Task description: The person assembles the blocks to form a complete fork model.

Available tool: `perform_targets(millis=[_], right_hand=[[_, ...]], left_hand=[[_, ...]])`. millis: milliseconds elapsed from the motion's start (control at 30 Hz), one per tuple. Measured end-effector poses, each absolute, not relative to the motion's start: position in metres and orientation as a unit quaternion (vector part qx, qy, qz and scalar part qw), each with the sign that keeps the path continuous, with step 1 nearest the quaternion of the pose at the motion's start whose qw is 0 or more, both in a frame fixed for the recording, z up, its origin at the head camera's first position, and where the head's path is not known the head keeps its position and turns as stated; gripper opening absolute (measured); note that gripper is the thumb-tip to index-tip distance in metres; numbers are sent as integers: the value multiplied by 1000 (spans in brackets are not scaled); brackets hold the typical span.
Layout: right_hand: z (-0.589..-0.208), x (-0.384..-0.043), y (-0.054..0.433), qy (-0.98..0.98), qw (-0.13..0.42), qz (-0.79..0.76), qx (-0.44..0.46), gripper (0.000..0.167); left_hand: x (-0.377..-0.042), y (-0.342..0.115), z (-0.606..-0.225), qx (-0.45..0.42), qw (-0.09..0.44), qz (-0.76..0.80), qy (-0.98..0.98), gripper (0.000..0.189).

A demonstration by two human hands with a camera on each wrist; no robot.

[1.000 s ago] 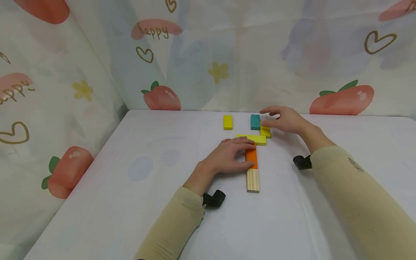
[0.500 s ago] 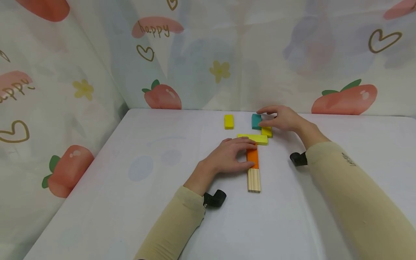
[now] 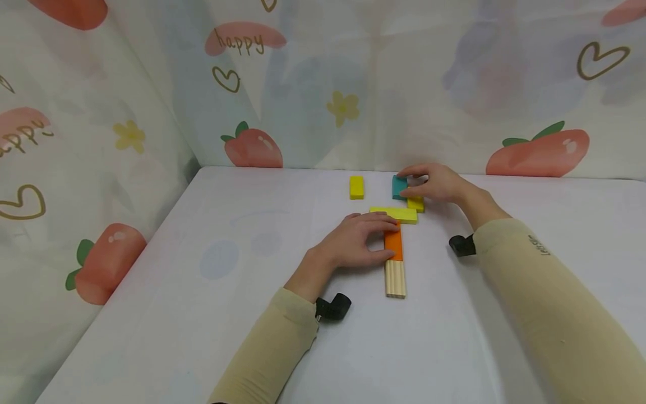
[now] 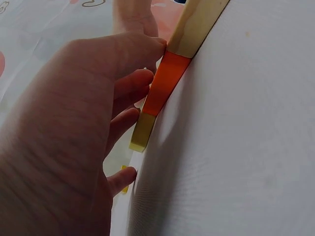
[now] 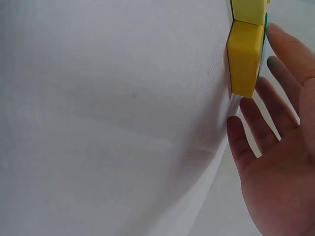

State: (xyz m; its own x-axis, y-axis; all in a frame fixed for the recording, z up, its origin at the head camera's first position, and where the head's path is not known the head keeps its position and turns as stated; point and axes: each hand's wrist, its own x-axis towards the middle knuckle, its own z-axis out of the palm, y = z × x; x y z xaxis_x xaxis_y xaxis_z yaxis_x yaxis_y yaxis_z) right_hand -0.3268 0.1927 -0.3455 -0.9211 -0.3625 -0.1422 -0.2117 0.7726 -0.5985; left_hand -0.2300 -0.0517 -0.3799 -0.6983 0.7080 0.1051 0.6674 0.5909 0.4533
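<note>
In the head view, my left hand (image 3: 355,241) rests beside an orange block (image 3: 393,246), its thumb and a fingertip touching it. A plain wooden block (image 3: 395,279) adjoins the orange one on the near side, and a lime-yellow block (image 3: 401,215) lies crosswise at its far end. My right hand (image 3: 439,182) is over a teal block (image 3: 398,187), thumb and index fingertips at its top; whether they press on it I cannot tell. A yellow block (image 3: 416,205) sits just right of the teal one, partly hidden by the thumb. The right wrist view shows the other fingers spread.
Another yellow block (image 3: 356,188) lies apart, left of the teal one. The white-covered table (image 3: 176,336) ends at a patterned cloth (image 3: 393,84) behind, and a similar cloth hangs on the left.
My right hand has shifted slightly left, its thumb and index now over the teal block. The left hand stays in place, and the blocks keep their arrangement.
</note>
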Motion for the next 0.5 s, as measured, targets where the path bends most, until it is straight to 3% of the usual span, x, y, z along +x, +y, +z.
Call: perform_targets(millis=[500], right_hand=[[-349, -330, 191, 933, 128, -295, -163, 53]], left_hand=[[-233, -53, -383, 393, 38, 240, 887, 44]])
